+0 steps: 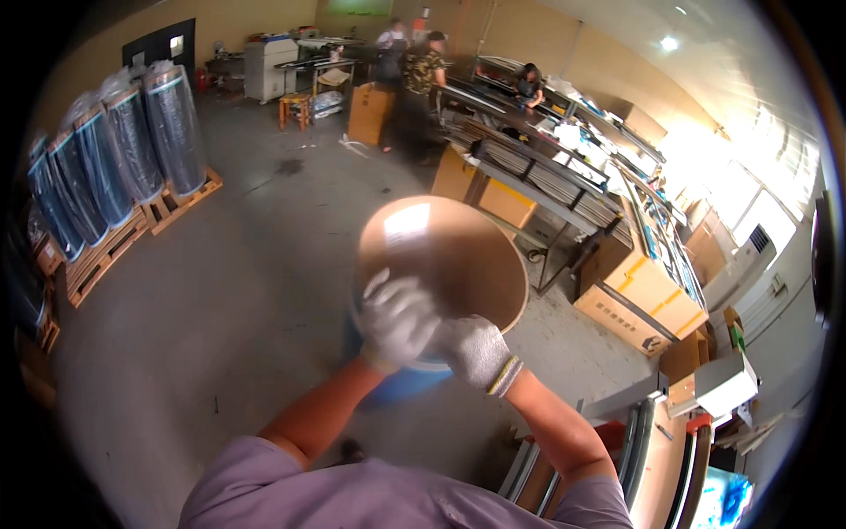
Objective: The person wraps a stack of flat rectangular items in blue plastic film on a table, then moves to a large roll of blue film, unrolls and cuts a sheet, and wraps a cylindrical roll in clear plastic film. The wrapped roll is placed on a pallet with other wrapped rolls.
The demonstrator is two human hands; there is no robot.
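Both my hands wear pale grey knit work gloves and meet over the near rim of a large round drum [520, 295]. The drum has a tan inner wall and a blue outside, and its top is uncovered. My left hand [398, 319] is smeared by motion, so its finger grip is unclear. Against it, my right hand [478, 353] has its fingers curled in, with a yellow-edged cuff at the wrist. What lies between the right fingers, if anything, is hidden. Blur and shadow hide the drum's bottom.
Plastic-wrapped blue rolls [106, 167] stand upright on wooden pallets [106, 251] at the left. Beyond the drum, a long workbench [538, 167] carries strips, with cardboard boxes [639, 300] nearby. Three people are near the benches. Metal-edged equipment [652, 458] flanks my right side.
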